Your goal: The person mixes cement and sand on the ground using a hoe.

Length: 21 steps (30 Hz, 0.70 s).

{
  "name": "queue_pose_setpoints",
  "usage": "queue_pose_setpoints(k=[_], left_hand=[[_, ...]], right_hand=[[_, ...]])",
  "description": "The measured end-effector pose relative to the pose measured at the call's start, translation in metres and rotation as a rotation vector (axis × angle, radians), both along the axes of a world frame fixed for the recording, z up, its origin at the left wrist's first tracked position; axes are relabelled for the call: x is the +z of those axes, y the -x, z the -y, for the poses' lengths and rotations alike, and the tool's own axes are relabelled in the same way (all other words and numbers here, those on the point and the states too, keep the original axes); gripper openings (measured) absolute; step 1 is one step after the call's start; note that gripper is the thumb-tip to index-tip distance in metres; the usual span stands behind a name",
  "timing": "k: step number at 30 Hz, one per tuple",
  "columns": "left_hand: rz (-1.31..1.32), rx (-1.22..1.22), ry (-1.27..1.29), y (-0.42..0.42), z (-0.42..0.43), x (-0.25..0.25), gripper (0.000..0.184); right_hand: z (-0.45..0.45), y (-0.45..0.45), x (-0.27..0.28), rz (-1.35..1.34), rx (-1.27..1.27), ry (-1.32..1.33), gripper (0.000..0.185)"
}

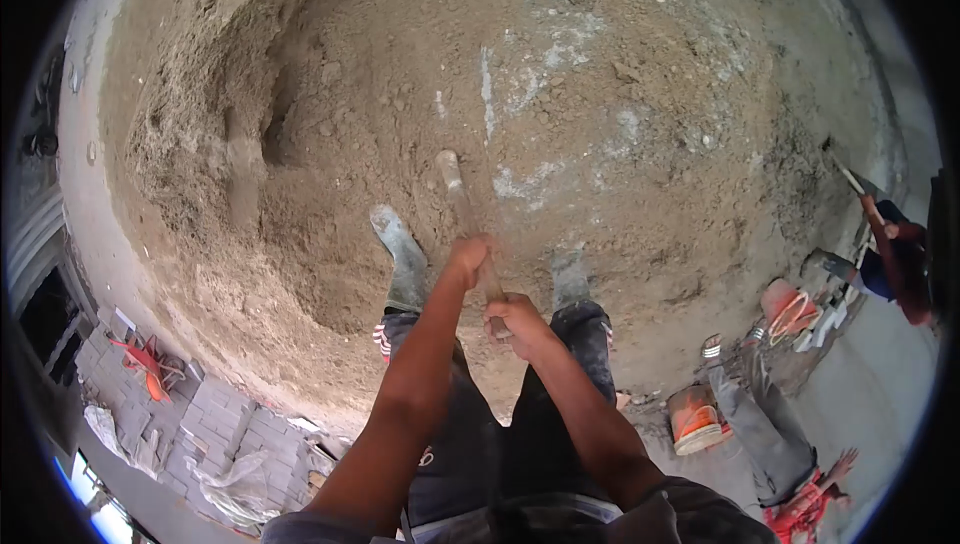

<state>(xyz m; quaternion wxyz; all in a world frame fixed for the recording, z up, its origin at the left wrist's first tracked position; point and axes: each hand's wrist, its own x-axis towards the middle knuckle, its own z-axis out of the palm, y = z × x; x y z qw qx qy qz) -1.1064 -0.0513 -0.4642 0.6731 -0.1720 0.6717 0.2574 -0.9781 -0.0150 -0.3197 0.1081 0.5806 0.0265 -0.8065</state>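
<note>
My left hand [470,256] is closed around the middle of a wooden-handled tool [459,199]. Nearer my body, my right hand [517,322] grips the handle's lower end. The tool points away from me over a broad mound of brown, sandy soil [380,134]. Its far end is rounded and pale, and I cannot make out a blade. My dusty boots [402,249] stand on the soil, one on each side of the handle.
At the right, a person [895,254] holds a long-handled tool [848,176] at the mound's edge. Another person's legs [755,414] show at lower right, near an orange bucket [693,419] and a pinkish bucket [785,306]. A red wheelbarrow [150,366] stands on paving at lower left.
</note>
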Motion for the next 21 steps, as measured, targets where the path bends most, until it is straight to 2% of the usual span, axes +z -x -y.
queue_pose_setpoints(k=[1,3,6,7,10,12,14,15,17,20,21], left_hand=[[0.132,0.197,-0.004,0.001,-0.005,-0.007,0.024],[0.316,0.423,-0.04,0.002,-0.024,-0.005,0.016],[0.266,0.766,0.004,-0.018,-0.075,0.003,0.017],[0.197,0.817,0.068,-0.033,-0.106,0.021,0.017],[0.155,0.767,0.091,-0.093,-0.164,0.037,0.019],[0.25,0.752,-0.027,-0.159,-0.212,0.086,0.021],[0.34,0.774,-0.141,-0.23,-0.259,0.142,0.021],[0.371,0.794,-0.169,-0.264,-0.282,0.173,0.021],[0.431,0.825,-0.263,-0.32,-0.324,0.223,0.021],[0.363,0.825,-0.446,-0.343,-0.348,0.274,0.021],[0.31,0.817,-0.501,-0.342,-0.347,0.286,0.021]], right_hand=[[-0.025,-0.001,0.01,0.025,0.009,-0.009,0.01],[-0.063,-0.02,0.026,-0.066,0.023,-0.04,0.012],[-0.107,-0.077,0.064,-0.18,0.065,-0.033,0.015],[-0.122,-0.109,0.079,-0.21,0.075,-0.012,0.015],[-0.191,-0.213,0.156,-0.2,0.235,-0.199,0.02],[-0.24,-0.297,0.201,-0.223,0.45,-0.317,0.027],[-0.286,-0.377,0.241,-0.17,0.63,-0.478,0.045],[-0.307,-0.425,0.251,-0.112,0.716,-0.574,0.052],[-0.335,-0.491,0.273,0.081,0.583,-0.63,0.056],[-0.332,-0.555,0.256,0.243,0.618,-0.929,0.06],[-0.32,-0.55,0.239,0.327,0.554,-0.993,0.06]])
